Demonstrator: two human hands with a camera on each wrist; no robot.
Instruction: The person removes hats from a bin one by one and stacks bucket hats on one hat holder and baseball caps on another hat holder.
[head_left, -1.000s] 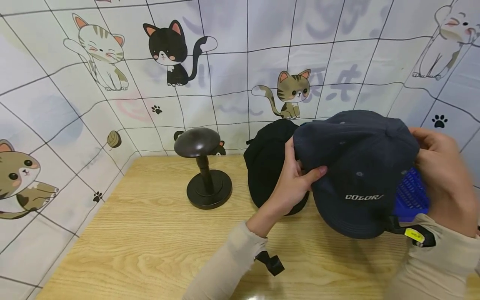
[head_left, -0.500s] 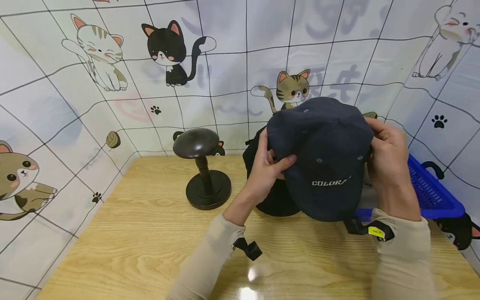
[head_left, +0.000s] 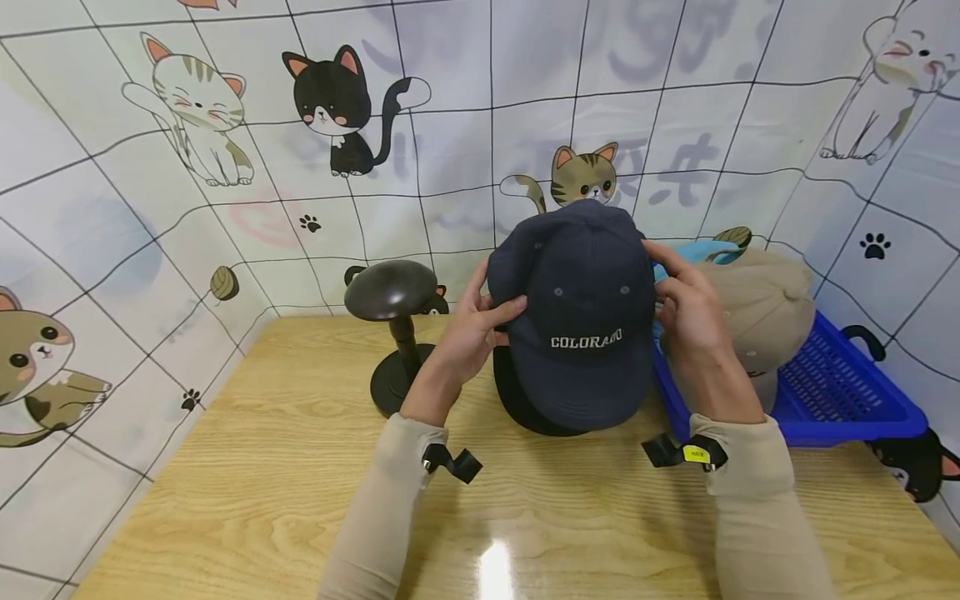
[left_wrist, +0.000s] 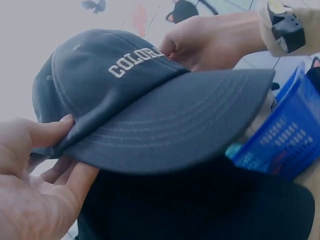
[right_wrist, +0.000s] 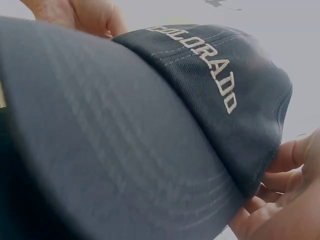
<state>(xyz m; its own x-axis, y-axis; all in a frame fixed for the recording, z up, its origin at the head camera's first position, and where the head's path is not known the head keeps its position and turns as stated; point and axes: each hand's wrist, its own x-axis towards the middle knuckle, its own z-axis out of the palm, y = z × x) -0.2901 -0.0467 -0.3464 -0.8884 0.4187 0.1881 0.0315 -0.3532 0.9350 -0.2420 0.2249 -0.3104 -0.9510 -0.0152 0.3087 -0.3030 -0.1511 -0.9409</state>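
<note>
A navy baseball cap [head_left: 588, 308] with white "COLORADO" lettering is held between both hands, its brim toward the person. My left hand [head_left: 468, 333] pinches its left edge, thumb on the outside and fingers beneath, as the left wrist view shows on the cap [left_wrist: 150, 115]. On the opposite side my right hand [head_left: 693, 321] grips the edge near the brim's end; in the right wrist view its fingers [right_wrist: 287, 165] curl under the rim. Behind and below the navy cap is a black cap [head_left: 525, 404], mostly hidden by it.
A dark mushroom-shaped hat stand [head_left: 392, 290] with a round base stands left of the caps. At the right, a blue plastic basket [head_left: 840, 400] holds a beige cap [head_left: 757, 308] and something light blue [head_left: 693, 254]. A cat-patterned wall covering [head_left: 450, 167] borders the wooden table [head_left: 262, 467].
Both hands have carried the navy cap left, from near the basket to over the black cap. It has turned to face the person squarely, uncovering the basket and beige cap.
</note>
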